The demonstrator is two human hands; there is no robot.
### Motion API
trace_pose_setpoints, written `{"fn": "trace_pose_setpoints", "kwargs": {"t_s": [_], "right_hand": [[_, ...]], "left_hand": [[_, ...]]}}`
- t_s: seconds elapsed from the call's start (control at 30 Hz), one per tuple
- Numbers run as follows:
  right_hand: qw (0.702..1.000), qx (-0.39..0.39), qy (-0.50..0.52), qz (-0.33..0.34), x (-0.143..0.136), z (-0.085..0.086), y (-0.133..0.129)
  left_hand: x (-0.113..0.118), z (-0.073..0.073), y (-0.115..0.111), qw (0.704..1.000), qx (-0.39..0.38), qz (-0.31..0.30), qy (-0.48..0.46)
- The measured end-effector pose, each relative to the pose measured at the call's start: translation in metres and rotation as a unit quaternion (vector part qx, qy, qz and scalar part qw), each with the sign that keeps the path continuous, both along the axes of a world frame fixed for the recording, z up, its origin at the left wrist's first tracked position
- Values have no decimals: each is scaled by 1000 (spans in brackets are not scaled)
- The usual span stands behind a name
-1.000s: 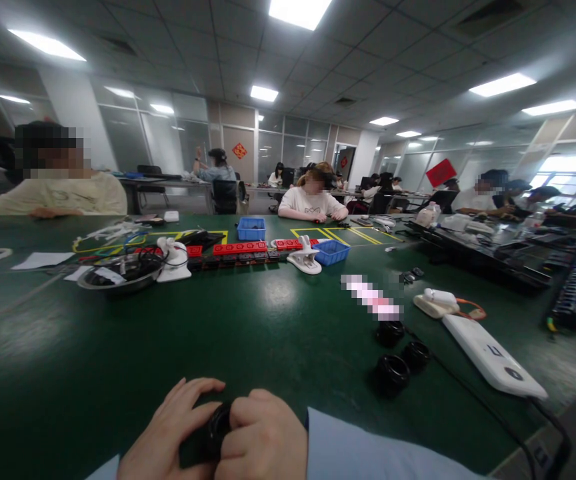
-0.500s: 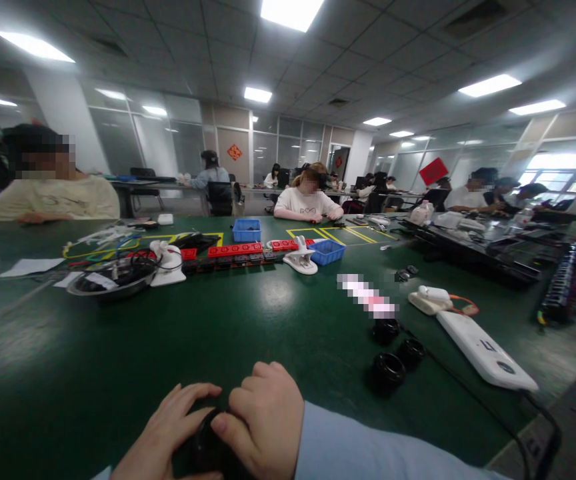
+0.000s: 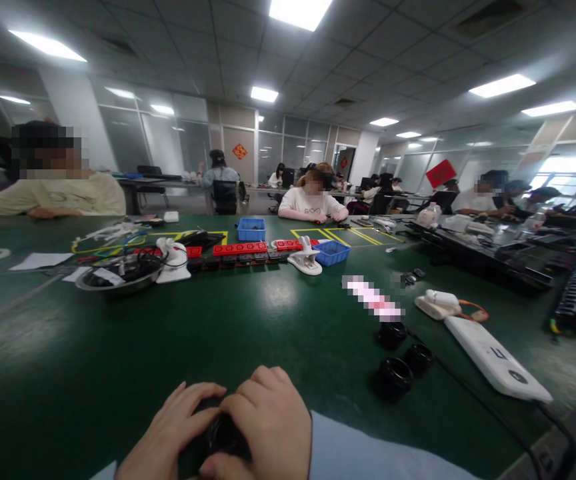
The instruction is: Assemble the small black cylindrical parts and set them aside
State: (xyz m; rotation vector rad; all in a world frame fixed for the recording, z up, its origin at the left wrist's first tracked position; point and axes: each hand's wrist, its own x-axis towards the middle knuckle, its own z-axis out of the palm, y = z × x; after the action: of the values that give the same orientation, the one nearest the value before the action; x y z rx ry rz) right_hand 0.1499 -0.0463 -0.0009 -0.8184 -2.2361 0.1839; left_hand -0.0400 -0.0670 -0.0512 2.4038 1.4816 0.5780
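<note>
At the bottom centre, a black round part (image 3: 227, 437) sits between my two hands, low over the green table. My left hand (image 3: 171, 430) curves around its left side, with the fingers bent over the top. My right hand (image 3: 271, 423) wraps its right side, knuckles up and thumb low across the front. Both palms hide much of the part. To the right on the table stand three black ring-shaped parts, the nearest one (image 3: 395, 377) beside another (image 3: 419, 359) and a third (image 3: 392, 333) behind them.
A white power bank (image 3: 498, 358) with a black cable lies at the right. Farther back are a metal bowl (image 3: 91, 285), red strips (image 3: 239, 248), a white clip (image 3: 307, 263) and blue bins (image 3: 332, 253). People sit across and at the left.
My right hand has turned over the black part, its thumb now lower. The view has shifted slightly, so the table items appear a little farther right.
</note>
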Motion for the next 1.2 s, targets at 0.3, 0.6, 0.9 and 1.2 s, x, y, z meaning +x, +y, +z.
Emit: {"fn": "trace_pose_setpoints", "kwargs": {"t_s": [0.3, 0.6, 0.9, 1.2], "right_hand": [[996, -35, -82, 7, -1, -1, 1], [999, -19, -26, -31, -4, -5, -6], [997, 35, -66, 34, -14, -12, -4], [985, 27, -121, 120, -15, -15, -10]], "left_hand": [[3, -1, -1, 1000, 12, 24, -9], [5, 3, -3, 999, 24, 29, 6], [7, 13, -1, 1000, 9, 2, 30], [15, 23, -7, 999, 15, 23, 16]]}}
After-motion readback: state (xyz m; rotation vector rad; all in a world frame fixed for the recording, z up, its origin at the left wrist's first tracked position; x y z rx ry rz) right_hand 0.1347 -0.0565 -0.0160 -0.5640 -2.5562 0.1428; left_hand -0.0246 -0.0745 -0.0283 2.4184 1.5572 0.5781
